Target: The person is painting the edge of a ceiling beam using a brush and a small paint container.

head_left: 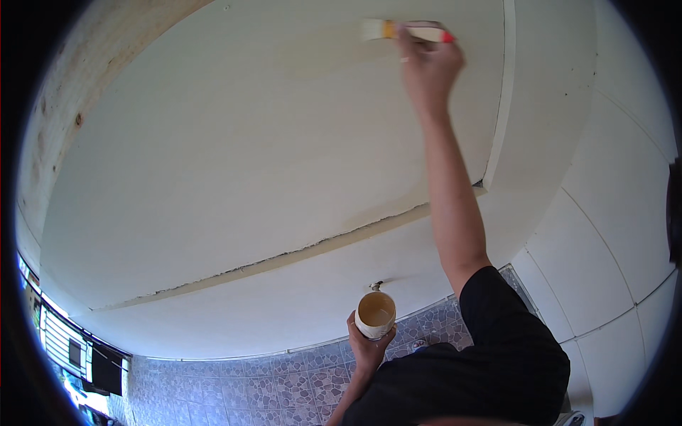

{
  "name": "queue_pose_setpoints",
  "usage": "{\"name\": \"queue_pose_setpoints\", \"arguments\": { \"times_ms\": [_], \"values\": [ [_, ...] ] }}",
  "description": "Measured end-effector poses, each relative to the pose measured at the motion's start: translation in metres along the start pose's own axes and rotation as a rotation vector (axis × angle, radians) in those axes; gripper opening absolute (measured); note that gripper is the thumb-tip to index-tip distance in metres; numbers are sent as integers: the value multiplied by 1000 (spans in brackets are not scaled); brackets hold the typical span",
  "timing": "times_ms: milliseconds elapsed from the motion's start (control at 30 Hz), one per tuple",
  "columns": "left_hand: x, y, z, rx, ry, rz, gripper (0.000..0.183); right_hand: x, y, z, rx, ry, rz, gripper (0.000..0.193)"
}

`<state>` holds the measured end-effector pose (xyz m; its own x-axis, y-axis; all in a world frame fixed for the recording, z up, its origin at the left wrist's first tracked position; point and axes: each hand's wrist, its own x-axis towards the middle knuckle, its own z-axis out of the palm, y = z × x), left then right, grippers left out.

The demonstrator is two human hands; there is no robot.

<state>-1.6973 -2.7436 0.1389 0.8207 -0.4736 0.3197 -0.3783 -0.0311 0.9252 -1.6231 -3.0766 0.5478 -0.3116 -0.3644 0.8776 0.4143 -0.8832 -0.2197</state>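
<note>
Plainly, the right grip (431,65) is wrapped round the handle of a flat brush (388,29), its pale bristles pointing left, high over the broad pale wall panel (249,142) and near that panel's right edge; whether the bristles touch the surface, I cannot tell. The left grip (368,349) cradles a pale cup (374,332), mouth upward, below the panel's cracked lower edge and, as seen, just under a small tap (376,286). It overlaps the wall-side edge of the patterned floor (284,390).
</note>
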Motion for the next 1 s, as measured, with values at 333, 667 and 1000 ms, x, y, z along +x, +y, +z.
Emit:
{"name": "queue_pose_setpoints", "arguments": {
  "times_ms": [333,667,1000],
  "values": [
    [4,5,7,8,-43,-28,89,-51,-23,25,-423,-145,-469,16],
    [2,-2,6,-13,-27,-36,90,-85,-50,45,148,-338,35,10],
    [1,-2,3,66,-35,3,91,-18,10,-60,-576,166,-202,2]
  ]
}}
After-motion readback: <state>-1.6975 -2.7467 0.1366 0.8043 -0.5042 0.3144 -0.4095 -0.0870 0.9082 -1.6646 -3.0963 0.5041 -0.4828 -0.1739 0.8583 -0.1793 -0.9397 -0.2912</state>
